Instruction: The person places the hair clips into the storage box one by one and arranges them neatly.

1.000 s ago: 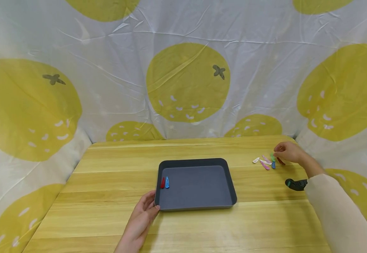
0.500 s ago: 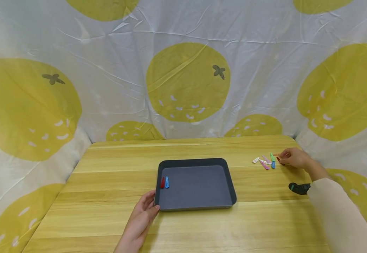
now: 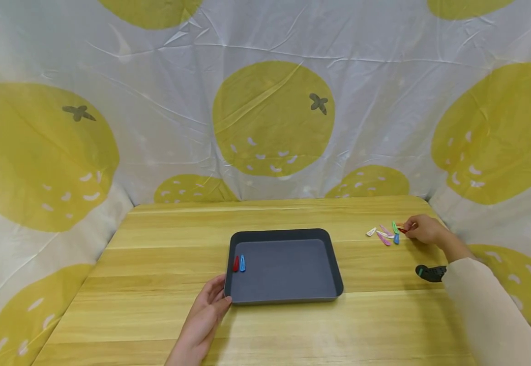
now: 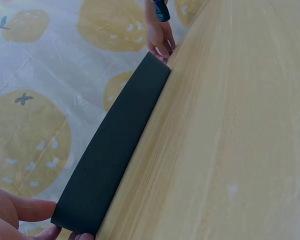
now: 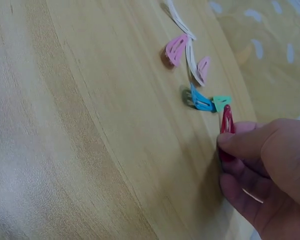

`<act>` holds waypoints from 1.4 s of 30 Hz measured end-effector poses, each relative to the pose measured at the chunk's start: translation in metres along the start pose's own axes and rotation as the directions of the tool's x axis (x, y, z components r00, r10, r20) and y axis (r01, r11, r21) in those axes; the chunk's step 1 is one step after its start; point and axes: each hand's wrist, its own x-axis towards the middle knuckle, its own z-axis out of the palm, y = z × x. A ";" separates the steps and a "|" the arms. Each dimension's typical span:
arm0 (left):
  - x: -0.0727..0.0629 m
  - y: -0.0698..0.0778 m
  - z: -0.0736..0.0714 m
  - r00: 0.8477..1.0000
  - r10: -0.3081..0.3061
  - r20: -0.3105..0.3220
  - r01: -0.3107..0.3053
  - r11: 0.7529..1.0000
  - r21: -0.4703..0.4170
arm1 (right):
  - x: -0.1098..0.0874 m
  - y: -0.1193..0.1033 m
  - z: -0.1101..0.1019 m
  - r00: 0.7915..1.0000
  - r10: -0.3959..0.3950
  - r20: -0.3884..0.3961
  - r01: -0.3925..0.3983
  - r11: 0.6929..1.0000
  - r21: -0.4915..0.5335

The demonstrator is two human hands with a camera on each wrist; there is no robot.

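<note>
My left hand [image 3: 203, 320] grips the near left corner of a dark grey baking tray [image 3: 288, 269], thumb against its rim. Inside the tray, at the left, a red hair clip [image 3: 235, 264] and a blue hair clip [image 3: 242, 263] lie side by side. At the far right of the table, my right hand [image 3: 425, 230] pinches another red hair clip [image 5: 227, 120] between thumb and finger. Close by lie a green clip [image 5: 221, 102], a blue clip [image 5: 201, 101], pink clips [image 5: 176, 49] and white clips [image 5: 194, 65]. An orange clip [image 3: 400, 224] shows partly beside the fingertips.
The wooden table [image 3: 165, 244] carries the tray near its middle. A curtain printed with lemons [image 3: 272, 119] hangs behind and at both sides. A black device [image 3: 430, 273] sits at the right wrist by the pale sleeve [image 3: 485, 300].
My right hand has drawn back slightly from the green clip, leaving an orange clip in sight, and now pinches the red clip lying there. The left hand and tray stay put.
</note>
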 end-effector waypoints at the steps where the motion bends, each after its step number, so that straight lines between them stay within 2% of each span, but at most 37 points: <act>1: 0.000 0.000 0.000 1.000 0.003 0.001 -0.003 1.000 0.002 | -0.001 0.000 0.000 1.000 0.003 -0.002 -0.003 1.000 0.006; 7: 0.000 0.000 0.001 1.000 0.006 0.005 -0.006 1.000 0.004 | -0.002 -0.001 -0.001 1.000 0.014 -0.015 -0.013 0.998 0.058; 12: 0.000 0.000 0.001 1.000 0.003 -0.001 -0.003 1.000 -0.004 | 0.001 -0.002 -0.002 1.000 0.004 0.006 -0.005 0.992 0.129; 20: 0.001 -0.001 0.001 1.000 0.000 -0.004 0.000 1.000 -0.005 | 0.004 -0.007 -0.003 1.000 0.000 0.019 -0.005 0.967 0.255; 25: 0.000 -0.001 0.001 1.000 -0.001 0.001 0.001 1.000 -0.008 | 0.007 -0.013 -0.003 0.999 -0.027 0.028 0.018 0.957 0.290; 35: 0.001 -0.003 -0.002 1.000 -0.007 0.007 0.008 1.000 -0.012 | 0.016 -0.044 0.002 0.992 -0.119 0.046 0.098 0.943 0.318; 42: 0.000 -0.001 -0.001 1.000 0.000 0.008 0.001 1.000 -0.002 | 0.026 -0.070 0.008 0.985 -0.151 0.082 0.119 0.943 0.311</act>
